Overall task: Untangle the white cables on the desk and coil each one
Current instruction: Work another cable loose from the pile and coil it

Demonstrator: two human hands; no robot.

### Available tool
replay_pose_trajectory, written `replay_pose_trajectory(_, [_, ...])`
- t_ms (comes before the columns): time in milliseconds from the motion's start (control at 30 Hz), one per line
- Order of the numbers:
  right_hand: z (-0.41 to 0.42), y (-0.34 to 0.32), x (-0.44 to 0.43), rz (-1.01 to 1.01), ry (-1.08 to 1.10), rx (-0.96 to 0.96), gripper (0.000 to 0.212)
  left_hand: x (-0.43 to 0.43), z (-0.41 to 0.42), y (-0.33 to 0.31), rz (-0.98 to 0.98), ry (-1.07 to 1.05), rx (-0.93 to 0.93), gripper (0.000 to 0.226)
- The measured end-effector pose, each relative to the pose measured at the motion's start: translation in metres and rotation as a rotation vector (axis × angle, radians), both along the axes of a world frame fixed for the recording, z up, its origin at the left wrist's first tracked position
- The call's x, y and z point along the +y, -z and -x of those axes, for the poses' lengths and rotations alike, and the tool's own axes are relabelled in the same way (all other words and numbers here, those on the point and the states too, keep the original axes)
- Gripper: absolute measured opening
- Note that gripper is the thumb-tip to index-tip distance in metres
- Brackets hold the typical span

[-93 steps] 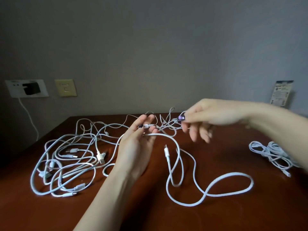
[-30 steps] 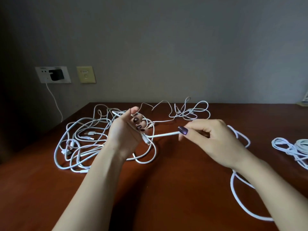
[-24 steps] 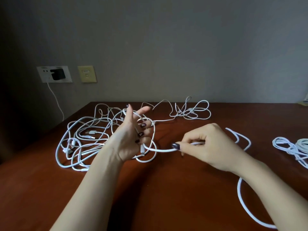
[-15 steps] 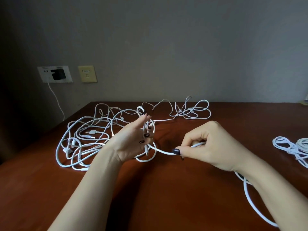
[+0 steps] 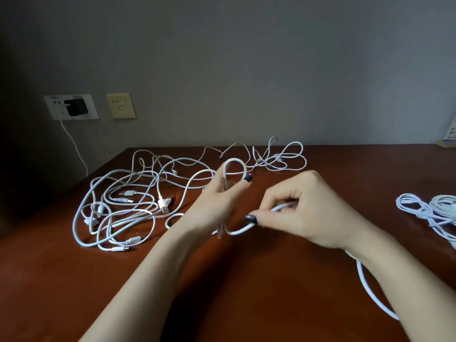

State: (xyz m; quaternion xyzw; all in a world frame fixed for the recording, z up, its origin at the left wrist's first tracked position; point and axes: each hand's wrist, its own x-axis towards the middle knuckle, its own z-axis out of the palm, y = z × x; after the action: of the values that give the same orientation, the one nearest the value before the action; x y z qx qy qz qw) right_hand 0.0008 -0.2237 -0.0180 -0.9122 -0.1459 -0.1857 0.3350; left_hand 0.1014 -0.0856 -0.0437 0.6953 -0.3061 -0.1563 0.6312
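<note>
Head view: left hand (image 5: 217, 206) raised over the desk (image 5: 259, 280), fingers curled around the first loop of a thick white cable (image 5: 234, 166); right hand (image 5: 303, 213) just beside it, thumb and forefinger pinching the same cable, slack trailing off under the right wrist. Probably light, limp and slightly springy, so best pinched close to the loop. Uncoiled tangle of white cables (image 5: 123, 206) near the left hand, likely to snag; coiled bundles (image 5: 429, 211) well apart at right.
</note>
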Motion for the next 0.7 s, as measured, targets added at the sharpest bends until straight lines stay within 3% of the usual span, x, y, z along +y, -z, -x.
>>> replay_pose_trajectory(100, [0.009, -0.008, -0.002, -0.122, 0.025, -0.167, 0.021, 0.000, 0.007, -0.003, -0.084, 0.108, 0.000, 0.026])
replay_pose_trajectory(267, [0.003, -0.008, -0.016, -0.221, 0.175, -0.307, 0.024, -0.004, 0.014, -0.011, 0.130, 0.137, 0.190, 0.028])
replay_pose_trajectory(467, [-0.002, -0.004, -0.029, -0.278, 0.197, -0.089, 0.033, -0.001, 0.002, -0.007, 0.176, -0.105, 0.174, 0.016])
replay_pose_trajectory(600, [0.001, -0.014, -0.047, -0.504, 0.310, -0.149, 0.044, 0.001, -0.002, -0.005, 0.110, -0.200, 0.152, 0.014])
replay_pose_trajectory(700, [0.010, -0.023, -0.062, -0.482, 0.412, -0.147, 0.038, 0.001, -0.004, -0.004, 0.033, -0.227, 0.093, 0.012])
